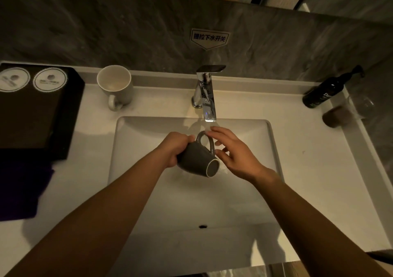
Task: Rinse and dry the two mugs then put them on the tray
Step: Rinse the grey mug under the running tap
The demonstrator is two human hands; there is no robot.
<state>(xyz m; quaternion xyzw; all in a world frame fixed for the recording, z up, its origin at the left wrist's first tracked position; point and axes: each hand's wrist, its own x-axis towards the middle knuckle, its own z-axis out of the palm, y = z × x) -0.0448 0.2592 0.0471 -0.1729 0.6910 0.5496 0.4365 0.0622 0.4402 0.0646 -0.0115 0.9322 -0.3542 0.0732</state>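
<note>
A dark grey mug (196, 159) lies tipped on its side over the white sink (251, 191), its bottom towards me and its handle up under the tap spout (209, 111). My left hand (176, 148) grips the mug's body at the rim end. My right hand (234, 151) is beside the mug with fingers spread, fingertips touching the handle. A second, lighter grey mug (117, 85) stands upright on the counter at the back left. The black tray (36, 115) sits at the left edge and carries two round paper coasters.
A dark purple cloth (21, 191) lies on the counter in front of the tray. A black pump bottle (327, 89) and a clear glass (348, 113) stand at the back right. A marble wall with a sign rises behind the tap.
</note>
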